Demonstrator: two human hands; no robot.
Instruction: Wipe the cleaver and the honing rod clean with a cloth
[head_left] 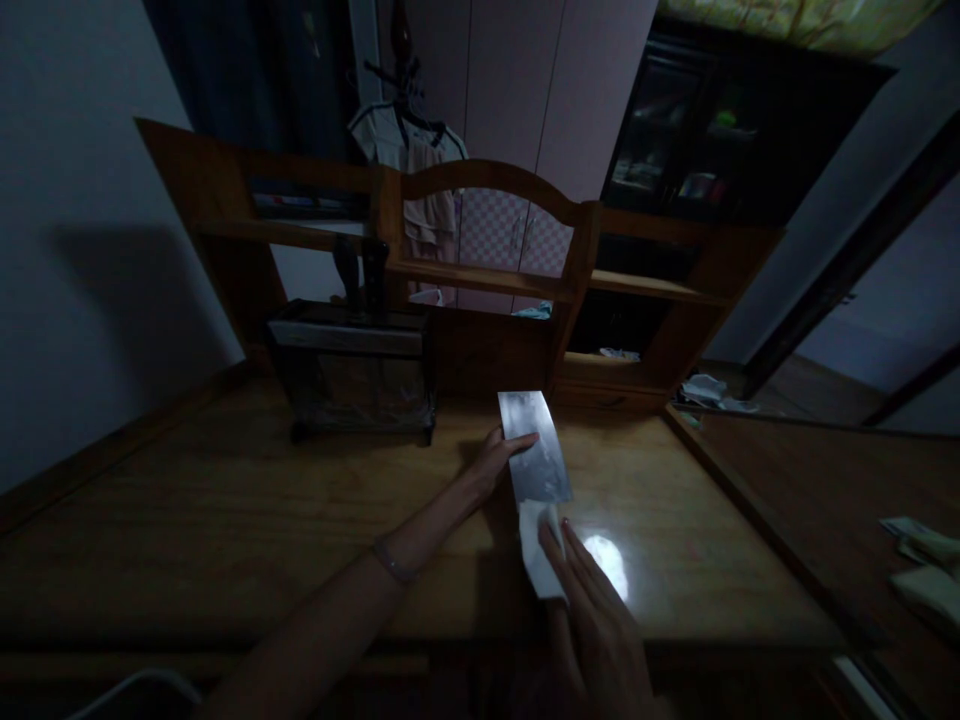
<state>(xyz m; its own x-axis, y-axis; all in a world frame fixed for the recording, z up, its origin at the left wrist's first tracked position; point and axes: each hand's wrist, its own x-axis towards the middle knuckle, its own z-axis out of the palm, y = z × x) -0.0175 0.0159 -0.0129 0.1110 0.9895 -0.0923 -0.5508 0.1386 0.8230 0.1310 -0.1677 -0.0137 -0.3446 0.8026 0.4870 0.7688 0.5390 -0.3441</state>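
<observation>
A cleaver (541,462) with a broad, shiny metal blade is held above the wooden desktop, its far end pointing away from me. My left hand (491,465) grips the blade from the left side, thumb laid over its face and the other fingers beneath. At the near end of the blade a folded white tissue (536,560) is pressed by my right hand (589,600). The cleaver's handle is hidden by the tissue and that hand. A dark-framed knife holder (349,345) stands to the left, with two black-handled knives (360,270) upright in it.
Behind the wooden desktop (247,530) rises a wooden shelf unit (491,275). Bright light reflects off the surface right of my hands. A raised wooden edge (750,510) runs along the right. Papers (926,560) lie farther right, and a white cable (142,680) shows at lower left.
</observation>
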